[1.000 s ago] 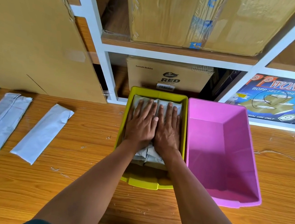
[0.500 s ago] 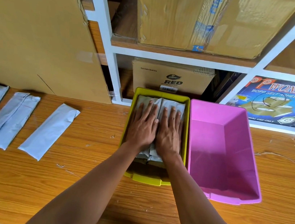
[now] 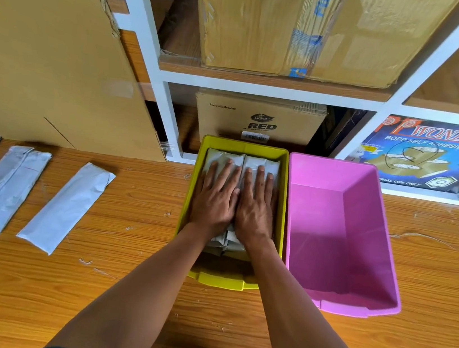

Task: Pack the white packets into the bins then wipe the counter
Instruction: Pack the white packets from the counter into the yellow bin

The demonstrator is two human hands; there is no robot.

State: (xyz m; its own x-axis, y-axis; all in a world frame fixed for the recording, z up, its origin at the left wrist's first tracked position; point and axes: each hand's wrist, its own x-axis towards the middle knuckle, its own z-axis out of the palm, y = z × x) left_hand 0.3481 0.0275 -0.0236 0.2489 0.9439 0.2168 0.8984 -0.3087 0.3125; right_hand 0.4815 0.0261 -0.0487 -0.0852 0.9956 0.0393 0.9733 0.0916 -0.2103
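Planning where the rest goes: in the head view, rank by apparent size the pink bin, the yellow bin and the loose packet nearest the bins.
1. Pink bin, largest.
2. Yellow bin, clearly narrower, though both arms hide part of it.
3. Loose packet on the counter, smallest; it looks about as long as the yellow bin but much slimmer.

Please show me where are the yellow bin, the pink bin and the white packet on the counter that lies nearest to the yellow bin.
yellow bin (image 3: 245, 146): head view, on its far rim.
pink bin (image 3: 331, 235): head view, on its bare inner floor.
white packet (image 3: 65, 208): head view, on the middle of its top face.
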